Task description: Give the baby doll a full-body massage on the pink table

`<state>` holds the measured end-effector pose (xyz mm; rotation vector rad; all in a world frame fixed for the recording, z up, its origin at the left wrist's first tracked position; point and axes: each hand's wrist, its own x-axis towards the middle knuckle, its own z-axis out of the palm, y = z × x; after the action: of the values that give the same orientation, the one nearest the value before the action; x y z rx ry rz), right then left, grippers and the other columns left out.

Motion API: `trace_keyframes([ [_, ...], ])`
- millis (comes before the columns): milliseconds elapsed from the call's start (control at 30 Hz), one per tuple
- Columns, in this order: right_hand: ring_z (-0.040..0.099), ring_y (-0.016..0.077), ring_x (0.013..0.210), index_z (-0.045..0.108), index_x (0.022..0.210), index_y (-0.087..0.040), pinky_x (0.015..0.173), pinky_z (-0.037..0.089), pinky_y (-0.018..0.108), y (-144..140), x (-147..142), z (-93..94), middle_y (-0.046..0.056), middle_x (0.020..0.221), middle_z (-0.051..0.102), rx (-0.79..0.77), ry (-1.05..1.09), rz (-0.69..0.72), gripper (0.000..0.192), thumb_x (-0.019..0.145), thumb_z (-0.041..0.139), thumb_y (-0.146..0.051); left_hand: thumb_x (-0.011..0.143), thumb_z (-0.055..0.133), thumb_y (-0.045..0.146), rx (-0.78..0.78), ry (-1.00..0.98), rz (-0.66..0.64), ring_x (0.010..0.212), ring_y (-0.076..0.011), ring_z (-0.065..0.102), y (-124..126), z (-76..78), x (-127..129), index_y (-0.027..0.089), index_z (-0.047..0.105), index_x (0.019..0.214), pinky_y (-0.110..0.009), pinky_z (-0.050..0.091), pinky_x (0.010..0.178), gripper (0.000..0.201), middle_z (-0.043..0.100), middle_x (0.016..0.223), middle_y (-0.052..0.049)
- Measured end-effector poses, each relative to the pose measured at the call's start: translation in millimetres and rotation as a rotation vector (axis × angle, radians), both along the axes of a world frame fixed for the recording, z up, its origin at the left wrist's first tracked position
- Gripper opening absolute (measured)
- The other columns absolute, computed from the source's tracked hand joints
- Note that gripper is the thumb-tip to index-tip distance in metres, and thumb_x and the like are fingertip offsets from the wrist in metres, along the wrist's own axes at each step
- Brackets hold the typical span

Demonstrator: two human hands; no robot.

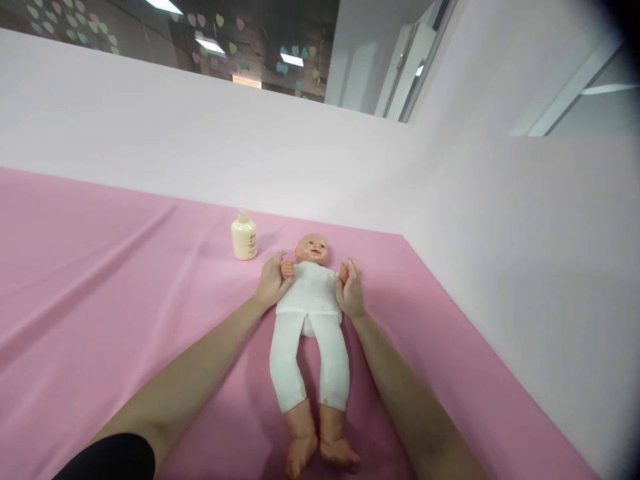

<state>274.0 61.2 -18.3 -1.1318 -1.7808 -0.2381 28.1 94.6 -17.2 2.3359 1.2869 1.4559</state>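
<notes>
A baby doll (309, 313) in a white top and white leggings lies on its back on a pink sheet (100, 280), head away from me and bare feet towards me. My left hand (271, 281) cups the doll's small hand on the left side. My right hand (350, 291) wraps the doll's other hand on the right side. Both of my forearms reach in from the bottom edge, one on each side of the doll's legs.
A small cream lotion bottle (244, 237) with a pump top stands upright on the sheet, just left of the doll's head. Pale pink walls (500, 253) close off the back and right side. The sheet spreads wide to the left.
</notes>
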Motion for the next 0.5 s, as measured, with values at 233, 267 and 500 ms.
trace_keyframes([
  [233,0.03,0.0276,0.134,0.021,0.145,-0.02,0.103,0.037,0.05,14,10,-9.9,0.011,0.147,0.027,-0.288,0.014,-0.054,0.055,0.091,0.033,-0.025,0.087,0.036,0.032,-0.287,0.114,0.198,0.122,-0.0355,0.041,12,-9.3,-1,0.012,0.033,0.135,-0.054,0.035,0.097,0.052,0.043,0.133,-0.02],
  [267,0.034,0.0284,0.131,0.028,0.142,-0.02,0.102,0.039,0.05,17,12,-13.3,0.012,0.144,0.03,-0.321,0.027,-0.066,0.053,0.09,0.034,-0.026,0.087,0.036,0.032,-0.348,0.127,0.204,0.115,-0.0352,0.048,12,-9.7,-2,0.012,0.037,0.131,-0.054,0.039,0.092,0.049,0.051,0.125,-0.019],
  [500,0.045,0.0264,0.122,0.05,0.127,-0.02,0.101,0.039,0.05,24,18,-21.7,0.013,0.131,0.045,-0.383,0.106,-0.056,0.042,0.088,0.035,-0.025,0.086,0.035,0.027,-0.415,0.113,0.2,0.09,-0.0314,0.059,12,-7.3,-7,0.017,0.053,0.111,-0.047,0.046,0.078,0.032,0.064,0.092,-0.012],
])
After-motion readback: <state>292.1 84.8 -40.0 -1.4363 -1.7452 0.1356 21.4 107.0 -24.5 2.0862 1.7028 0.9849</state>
